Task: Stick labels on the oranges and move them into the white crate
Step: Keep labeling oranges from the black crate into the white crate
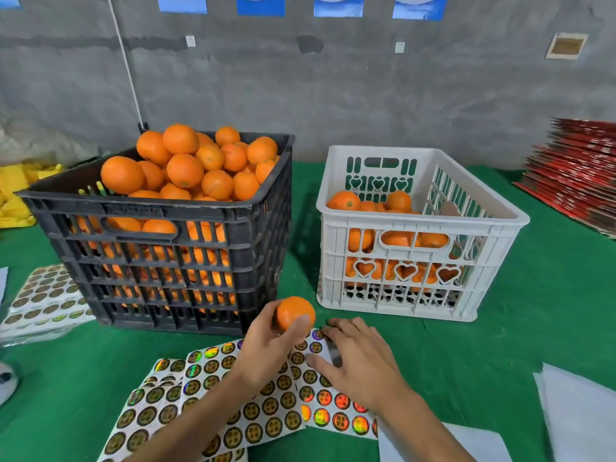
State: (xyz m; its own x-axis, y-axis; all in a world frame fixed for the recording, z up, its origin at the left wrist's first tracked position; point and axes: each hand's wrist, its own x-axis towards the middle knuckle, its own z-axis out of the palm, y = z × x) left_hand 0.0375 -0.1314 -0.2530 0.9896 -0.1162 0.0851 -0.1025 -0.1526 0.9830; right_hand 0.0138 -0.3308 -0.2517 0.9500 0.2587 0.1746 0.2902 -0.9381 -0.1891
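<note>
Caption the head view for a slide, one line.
Left hand holds a round orange above holographic sticker sheets while right hand reaches for one, near the white plastic crate.

Two bare forearms, left hand [266, 353] and right hand [358, 365] ungloved, sleeveless, ringless.

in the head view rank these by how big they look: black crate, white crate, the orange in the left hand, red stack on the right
1. black crate
2. white crate
3. red stack, cut off by the frame edge
4. orange in the left hand
</note>
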